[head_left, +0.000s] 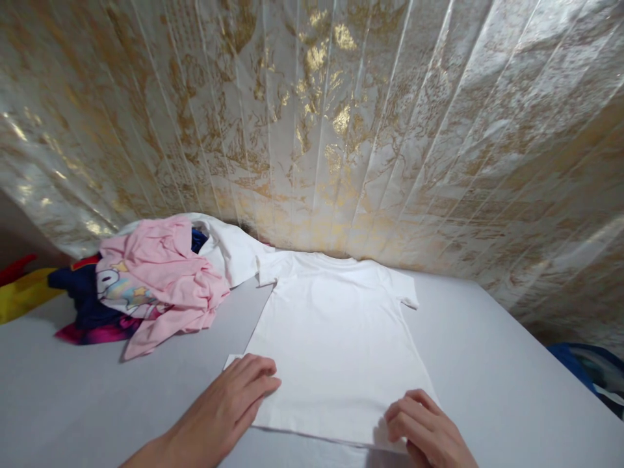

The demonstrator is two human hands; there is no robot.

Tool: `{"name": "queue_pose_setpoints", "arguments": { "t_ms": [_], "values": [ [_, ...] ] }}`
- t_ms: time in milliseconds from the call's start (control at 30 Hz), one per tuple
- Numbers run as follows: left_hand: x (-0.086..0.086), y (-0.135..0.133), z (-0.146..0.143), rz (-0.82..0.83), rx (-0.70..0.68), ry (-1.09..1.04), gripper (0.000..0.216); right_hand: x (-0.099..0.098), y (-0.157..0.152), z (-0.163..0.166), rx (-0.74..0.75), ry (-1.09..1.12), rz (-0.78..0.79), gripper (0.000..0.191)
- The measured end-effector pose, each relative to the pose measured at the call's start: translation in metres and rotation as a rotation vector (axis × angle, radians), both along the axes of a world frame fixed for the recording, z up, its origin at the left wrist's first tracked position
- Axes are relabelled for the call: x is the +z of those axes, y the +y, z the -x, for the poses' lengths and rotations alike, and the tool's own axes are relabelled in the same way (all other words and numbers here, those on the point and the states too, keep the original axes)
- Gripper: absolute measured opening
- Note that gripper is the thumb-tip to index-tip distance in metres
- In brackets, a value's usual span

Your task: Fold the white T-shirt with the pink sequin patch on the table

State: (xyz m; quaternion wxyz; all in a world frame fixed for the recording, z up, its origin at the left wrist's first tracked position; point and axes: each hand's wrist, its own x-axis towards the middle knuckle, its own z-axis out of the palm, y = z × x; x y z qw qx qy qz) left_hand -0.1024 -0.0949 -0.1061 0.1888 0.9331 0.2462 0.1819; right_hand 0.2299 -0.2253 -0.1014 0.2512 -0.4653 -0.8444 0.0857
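Note:
A white short-sleeved T-shirt (336, 344) lies spread flat, its neckline toward the wall and its hem toward me. Along its lower left edge my left hand (238, 403) rests with fingers stretched forward and slightly bent, gripping nothing. A small white tag-like piece (233, 359) sticks out by that side edge, just beyond the hand. My right hand (423, 426) is over the lower right corner near the hem. Its fingers are curled but loose, casting a shadow on the cloth, and the thumb is partly hidden beneath them.
To the left is a heap of clothes with a pink printed garment (160, 273), a navy one (82, 292) and a white one (229, 250). A yellow cloth (29, 294) lies farther left. A gold-patterned wall covering (312, 130) borders the light table (497, 370). A blue object (580, 370) is at right.

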Motion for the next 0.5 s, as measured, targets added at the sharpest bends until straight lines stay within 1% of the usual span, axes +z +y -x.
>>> {"name": "queue_pose_setpoints", "arguments": {
  "t_ms": [67, 133, 200, 233, 300, 333, 367, 433, 467, 500],
  "values": [
    [-0.001, -0.001, 0.001, -0.049, 0.032, 0.009, 0.034, 0.0, 0.015, 0.022, 0.018, -0.02, 0.028, 0.026],
    [0.002, -0.004, 0.001, -0.107, 0.022, 0.013, 0.033, 0.001, 0.029, 0.038, 0.02, -0.041, 0.076, 0.029],
    [0.008, -0.009, -0.001, -0.177, -0.058, 0.045, 0.031, 0.005, 0.039, 0.045, -0.019, -0.043, 0.109, 0.03],
    [0.01, -0.012, -0.002, -0.212, -0.114, 0.075, 0.034, 0.006, 0.042, 0.045, -0.056, -0.039, 0.111, 0.031],
    [0.009, -0.016, -0.005, -0.28, -0.218, 0.123, 0.046, 0.006, 0.043, 0.043, -0.121, -0.036, 0.091, 0.034],
    [0.007, -0.017, -0.006, -0.306, -0.251, 0.132, 0.048, 0.003, 0.041, 0.043, -0.118, -0.042, 0.076, 0.035],
    [0.002, -0.017, -0.008, -0.323, -0.281, 0.13, 0.049, -0.002, 0.039, 0.042, -0.078, -0.057, 0.062, 0.036],
    [-0.009, -0.016, -0.011, -0.325, -0.345, 0.111, 0.049, -0.017, 0.034, 0.039, 0.058, -0.117, 0.042, 0.042],
    [-0.016, -0.015, -0.012, -0.315, -0.371, 0.106, 0.05, -0.025, 0.031, 0.034, 0.115, -0.157, 0.031, 0.05],
    [-0.022, -0.015, -0.013, -0.306, -0.399, 0.105, 0.051, -0.034, 0.029, 0.025, 0.13, -0.197, 0.014, 0.059]
  ]
}}
